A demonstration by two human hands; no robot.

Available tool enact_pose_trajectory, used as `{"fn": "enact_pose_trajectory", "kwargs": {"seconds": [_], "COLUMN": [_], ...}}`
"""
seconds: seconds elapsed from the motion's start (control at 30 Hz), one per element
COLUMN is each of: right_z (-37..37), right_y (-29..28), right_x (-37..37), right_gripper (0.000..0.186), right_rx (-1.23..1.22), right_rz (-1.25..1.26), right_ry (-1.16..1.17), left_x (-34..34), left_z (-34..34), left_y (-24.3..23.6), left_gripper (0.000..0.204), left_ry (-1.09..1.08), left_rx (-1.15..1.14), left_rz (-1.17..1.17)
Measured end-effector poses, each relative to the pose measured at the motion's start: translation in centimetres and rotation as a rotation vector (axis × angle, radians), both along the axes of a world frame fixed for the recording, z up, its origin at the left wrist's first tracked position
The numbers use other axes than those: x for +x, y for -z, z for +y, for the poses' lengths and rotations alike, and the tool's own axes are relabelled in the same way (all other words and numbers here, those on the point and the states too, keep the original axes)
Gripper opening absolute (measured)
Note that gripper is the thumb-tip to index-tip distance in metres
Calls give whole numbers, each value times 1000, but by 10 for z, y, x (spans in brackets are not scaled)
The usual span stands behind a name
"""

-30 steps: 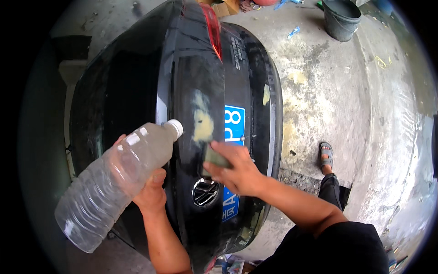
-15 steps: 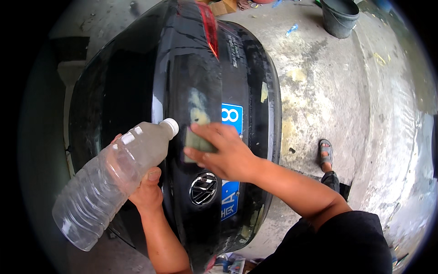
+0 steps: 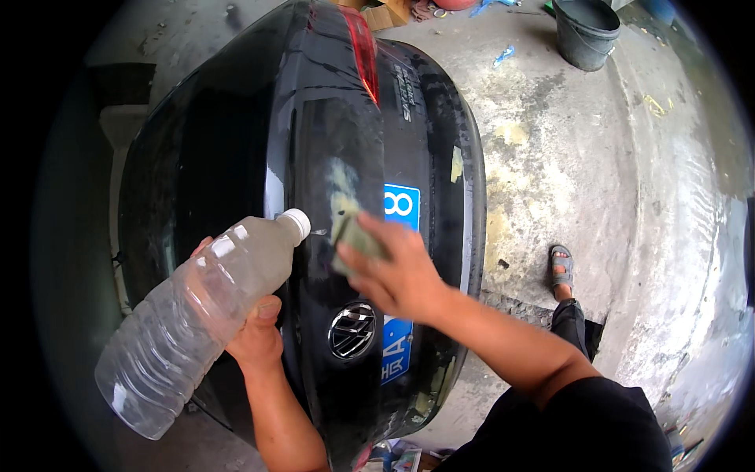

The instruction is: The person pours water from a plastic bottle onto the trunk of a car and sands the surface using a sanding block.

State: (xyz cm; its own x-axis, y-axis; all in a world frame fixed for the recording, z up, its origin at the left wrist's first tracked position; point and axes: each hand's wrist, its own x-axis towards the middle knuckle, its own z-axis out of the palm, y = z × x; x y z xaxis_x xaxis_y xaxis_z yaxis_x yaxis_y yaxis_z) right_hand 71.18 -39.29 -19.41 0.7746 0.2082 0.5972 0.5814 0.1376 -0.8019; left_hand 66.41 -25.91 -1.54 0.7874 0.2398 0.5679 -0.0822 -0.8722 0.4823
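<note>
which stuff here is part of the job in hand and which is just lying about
In use:
left hand holding clear plastic bottle
right hand pressing greenish pad on black car rear

Lying about:
grey bucket
blue scrap
cardboard

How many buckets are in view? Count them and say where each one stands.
1. A dark grey bucket stands on the concrete floor at the top right, beyond the black car's rear. Others may be hidden outside the frame.
</note>
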Motion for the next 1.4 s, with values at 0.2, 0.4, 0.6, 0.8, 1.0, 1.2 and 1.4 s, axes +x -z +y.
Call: {"fn": "enact_pose_trajectory", "kwargs": {"seconds": [0.2,0.4,0.6,0.8,1.0,1.2,1.4], "right_z": [15,17,17,20,9,-78,-123], "right_y": [3,6,25,32,38,28,-27], "right_x": [10,29,26,35,162,31,-40], "right_gripper": [49,53,60,57,54,55,81], "right_rx": [-7,-35,-36,-3,45,847,986], "right_rz": [90,99,93,183,440,1416,1425], "right_ry": [88,153,126,165,218,-623,-1056], "left_x": [1,2,1,2,1,0,-16], "left_z": [1,-3,-1,-8,-10,-41,-23], "left_y": [0,-1,1,-1,-2,-12,-30], "left_gripper": [109,109,110,111,110,93,67], "left_ry": [24,36,16,43,158,-52,527], "left_rx": [8,-67,-87,-138,-265,-295,651], "left_rz": [4,16,36,47,80,289,324]}}
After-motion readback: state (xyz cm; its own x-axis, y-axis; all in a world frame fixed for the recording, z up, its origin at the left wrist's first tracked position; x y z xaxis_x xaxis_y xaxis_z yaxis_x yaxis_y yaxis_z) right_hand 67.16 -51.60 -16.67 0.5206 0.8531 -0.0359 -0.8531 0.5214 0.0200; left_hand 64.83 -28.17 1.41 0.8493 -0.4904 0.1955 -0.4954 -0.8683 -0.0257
